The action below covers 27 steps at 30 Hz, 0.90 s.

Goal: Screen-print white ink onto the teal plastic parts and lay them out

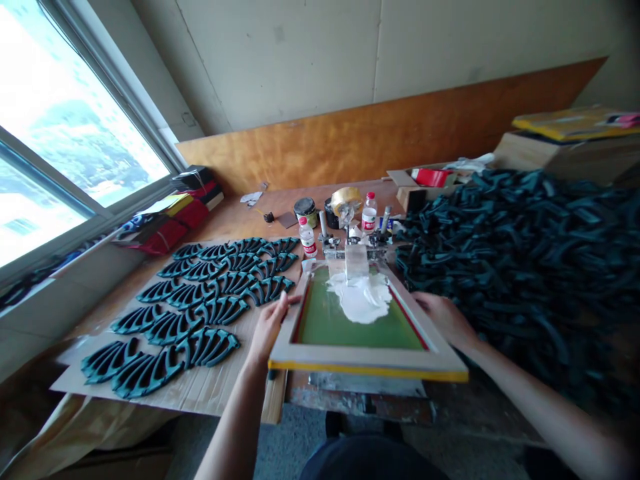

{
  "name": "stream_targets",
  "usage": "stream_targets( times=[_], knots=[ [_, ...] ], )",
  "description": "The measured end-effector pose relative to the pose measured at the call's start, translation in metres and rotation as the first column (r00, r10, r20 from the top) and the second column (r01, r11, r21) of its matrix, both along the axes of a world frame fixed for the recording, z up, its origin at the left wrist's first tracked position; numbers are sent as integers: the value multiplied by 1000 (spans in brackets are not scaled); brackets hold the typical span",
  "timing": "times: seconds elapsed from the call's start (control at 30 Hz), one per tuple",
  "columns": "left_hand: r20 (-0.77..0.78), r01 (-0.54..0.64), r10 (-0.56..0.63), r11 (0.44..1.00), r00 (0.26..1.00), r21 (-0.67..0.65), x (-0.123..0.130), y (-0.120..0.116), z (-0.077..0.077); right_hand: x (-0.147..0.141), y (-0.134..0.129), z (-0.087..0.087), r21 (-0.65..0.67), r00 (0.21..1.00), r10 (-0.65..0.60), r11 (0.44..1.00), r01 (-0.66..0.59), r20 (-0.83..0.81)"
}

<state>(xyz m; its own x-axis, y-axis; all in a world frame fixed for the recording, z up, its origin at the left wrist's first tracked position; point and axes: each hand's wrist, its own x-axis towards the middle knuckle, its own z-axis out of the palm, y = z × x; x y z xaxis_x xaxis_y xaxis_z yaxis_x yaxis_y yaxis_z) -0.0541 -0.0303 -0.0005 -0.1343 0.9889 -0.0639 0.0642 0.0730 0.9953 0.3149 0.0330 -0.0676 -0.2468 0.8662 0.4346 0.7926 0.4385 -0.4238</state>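
Note:
A framed screen (360,358) with green mesh sits over a metal base at the table's front edge. White paste (364,303) lies on the mesh towards its far side, and a pale block (357,262) stands at the paste's back edge. My left hand (273,323) is closed on the left side of the frame, thumb on top. On the opposite side, my right hand (443,317) grips the frame's right edge, its fingers partly hidden. Behind the screen is a metal clamp mechanism (333,252).
Rows of dark curved parts (175,320) lie on cardboard (205,393) at left. A large heap of similar parts (525,267) fills the right. Bottles (307,239), cans (305,210) and a tape roll (347,199) stand behind the screen.

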Motion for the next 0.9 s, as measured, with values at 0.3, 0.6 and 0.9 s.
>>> stream_targets(
  times=[0.3, 0.6, 0.9],
  knots=[
    [-353, -17, -34, 990, 935, -138, -1, -1, -125, -95, 36, 40, 46, 944, 89, 993, -109, 318],
    [-328, 33, -77, 990, 942, -137, -7, 2, -139, -90, 26, 6, -26, 898, 43, 999, -35, 438],
    [-285, 48, -83, 991, 955, -129, -5, -2, -136, -75, -29, -3, -38, 744, 477, 852, -522, 467]
  ],
)
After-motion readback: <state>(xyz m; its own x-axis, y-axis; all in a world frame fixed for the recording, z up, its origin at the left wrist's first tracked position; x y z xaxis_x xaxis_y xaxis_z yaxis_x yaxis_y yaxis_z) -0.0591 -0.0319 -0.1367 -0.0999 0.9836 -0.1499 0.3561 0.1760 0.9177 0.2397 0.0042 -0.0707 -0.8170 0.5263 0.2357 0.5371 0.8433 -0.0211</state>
